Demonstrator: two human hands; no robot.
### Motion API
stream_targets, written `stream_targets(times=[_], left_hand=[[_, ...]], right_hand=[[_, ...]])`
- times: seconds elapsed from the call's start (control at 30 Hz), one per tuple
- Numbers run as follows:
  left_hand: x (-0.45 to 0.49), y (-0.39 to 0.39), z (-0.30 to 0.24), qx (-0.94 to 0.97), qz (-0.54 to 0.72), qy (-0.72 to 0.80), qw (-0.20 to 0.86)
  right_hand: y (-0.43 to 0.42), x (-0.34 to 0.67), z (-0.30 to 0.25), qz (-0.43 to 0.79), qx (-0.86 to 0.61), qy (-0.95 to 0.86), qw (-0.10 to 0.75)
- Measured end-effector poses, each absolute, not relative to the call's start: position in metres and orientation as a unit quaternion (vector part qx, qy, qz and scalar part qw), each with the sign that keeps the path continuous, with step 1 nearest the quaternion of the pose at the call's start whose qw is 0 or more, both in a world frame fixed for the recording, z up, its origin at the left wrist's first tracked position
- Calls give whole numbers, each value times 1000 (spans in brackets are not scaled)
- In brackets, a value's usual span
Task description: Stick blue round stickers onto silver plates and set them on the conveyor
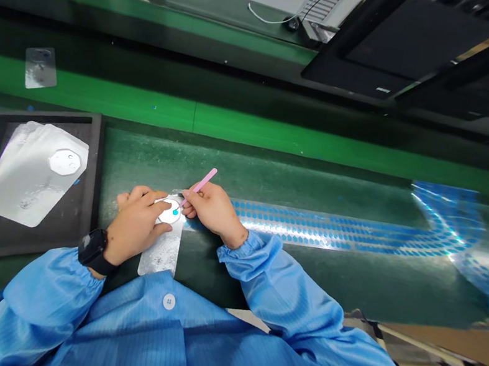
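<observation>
In the head view a thin silvery card (163,254) with a white octagonal part (167,215) at its top lies on the green work surface in front of me. My left hand (135,224) rests over the card's left side, thumb and index finger spread and lying on it. A pink stick-like tool (206,179) is pinched in my right hand (211,209), its lower tip at a small blue dot (175,212) on the white part. Under and beside my right hand runs a clear strip with rows of blue dots (285,220).
At left, a black tray (94,182) holds a fanned stack of silvery cards (32,177) and more white parts. A single card (41,68) lies on the bright green strip behind. The dotted strip bends and trails off at right. Black monitors (392,45) overhang the back right.
</observation>
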State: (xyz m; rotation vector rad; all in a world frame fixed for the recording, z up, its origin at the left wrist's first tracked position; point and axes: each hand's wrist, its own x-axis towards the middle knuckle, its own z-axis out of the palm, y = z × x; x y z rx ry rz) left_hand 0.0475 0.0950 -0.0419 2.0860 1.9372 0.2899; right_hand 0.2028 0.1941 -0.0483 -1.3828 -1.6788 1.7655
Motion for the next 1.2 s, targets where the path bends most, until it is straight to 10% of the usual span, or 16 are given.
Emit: stream_targets(times=[1.2], left_hand=[[55, 91, -30, 738, 14, 671, 70]], right_hand=[[200, 204, -55, 709, -432, -503, 240]])
